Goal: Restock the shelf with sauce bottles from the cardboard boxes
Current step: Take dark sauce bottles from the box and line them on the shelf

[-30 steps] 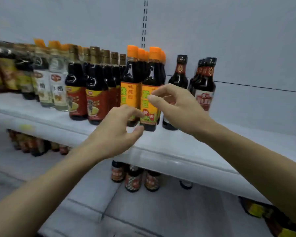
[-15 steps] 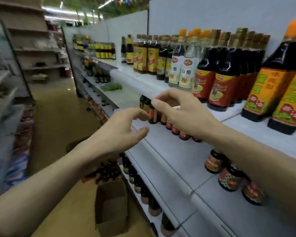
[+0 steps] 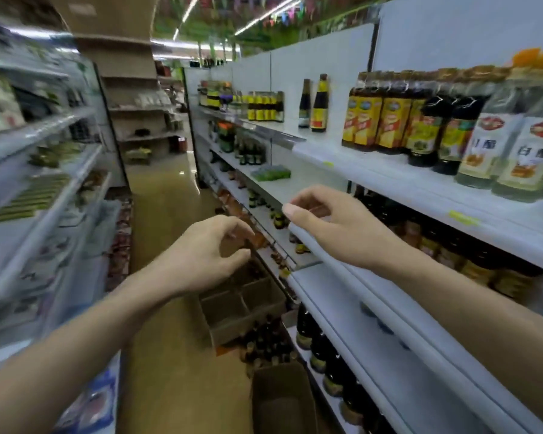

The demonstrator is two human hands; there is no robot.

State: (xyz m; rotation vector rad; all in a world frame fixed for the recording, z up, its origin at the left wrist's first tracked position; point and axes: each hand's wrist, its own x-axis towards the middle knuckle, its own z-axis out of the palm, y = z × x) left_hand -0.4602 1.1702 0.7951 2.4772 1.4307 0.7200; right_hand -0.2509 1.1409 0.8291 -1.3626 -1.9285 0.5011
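Observation:
Both my hands hang in mid-air in front of the white shelf (image 3: 389, 180), holding nothing. My left hand (image 3: 201, 255) has loosely curled fingers over the aisle. My right hand (image 3: 336, 227) is relaxed, fingers slightly bent, just off the shelf's front edge. Sauce bottles with yellow labels (image 3: 380, 120) and clear vinegar bottles (image 3: 508, 151) stand on the upper shelf at right. On the floor below sit an open cardboard box with dividers (image 3: 232, 311), a cluster of dark sauce bottles (image 3: 264, 343) and another open box (image 3: 282, 399).
A long aisle with a tan floor (image 3: 170, 214) runs ahead. Blurred shelving (image 3: 38, 183) lines the left side. Lower shelves at right hold dark bottles (image 3: 326, 361). A green packet (image 3: 270, 173) lies on the middle shelf further down.
The view has swung left from the shelf face to look down the aisle. Both hands came away from the orange-capped bottles and stay raised, holding nothing.

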